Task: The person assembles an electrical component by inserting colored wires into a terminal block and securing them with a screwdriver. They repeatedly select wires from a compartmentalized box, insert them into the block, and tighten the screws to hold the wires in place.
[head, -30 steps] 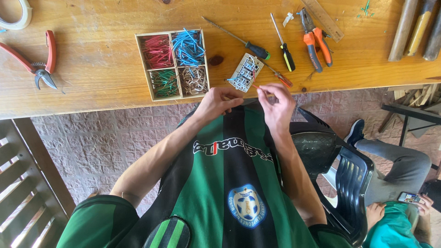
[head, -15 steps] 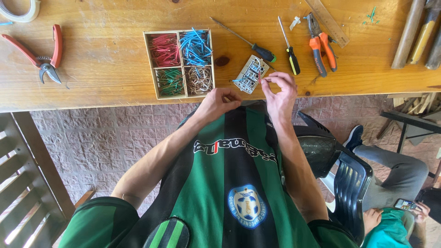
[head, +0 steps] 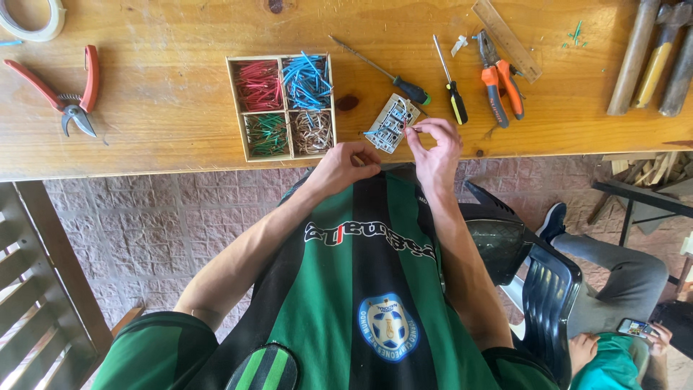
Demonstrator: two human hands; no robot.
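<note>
Resting at the wooden counter's (head: pixel 166 155) near edge beside the four-compartment box of coloured wire pieces (head: pixel 283 105), the small grey terminal block (head: pixel 391 123) wants steadying while the right hand (head: pixel 433 148) pinches a thin wire at it and the left hand (head: pixel 345 167), loosely curled and seemingly empty, waits close.

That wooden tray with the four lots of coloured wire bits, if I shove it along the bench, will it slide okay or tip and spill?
The wooden tray looks low and flat-bottomed, so it should slide, not tip. Its short wire pieces look light and heaped to the rim, so a jolt might spill some.
</note>
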